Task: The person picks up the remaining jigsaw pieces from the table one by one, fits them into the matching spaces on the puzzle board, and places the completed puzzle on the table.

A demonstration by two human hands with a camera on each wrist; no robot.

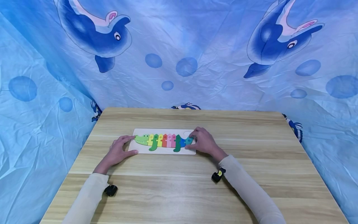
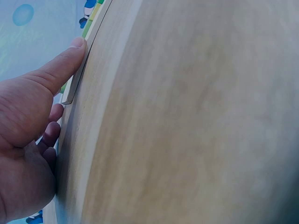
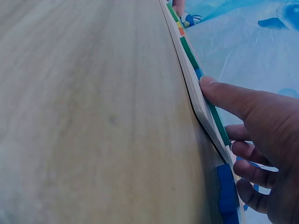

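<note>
A pale puzzle board (image 1: 162, 131) lies flat, bearing a crocodile of colourful pieces with a light green head (image 1: 142, 140) at the left. My left hand (image 1: 118, 151) rests at the board's left end, forefinger by the head and thumb straight on the front edge. At the other end my right hand (image 1: 205, 142) pinches the teal tail piece (image 1: 189, 140) between thumb and forefinger. That piece lies against the dark blue piece (image 1: 182, 142) beside it. Low in the right wrist view, a blue piece (image 3: 227, 193) sits by the board's end, hidden by the hand in the head view.
The wooden table (image 1: 173, 186) extends around the board on all sides. Behind it hangs a blue sheet (image 1: 218, 84) printed with dolphins and bubbles. A small black device (image 1: 111, 190) is on the left wrist, another (image 1: 216, 176) on the right.
</note>
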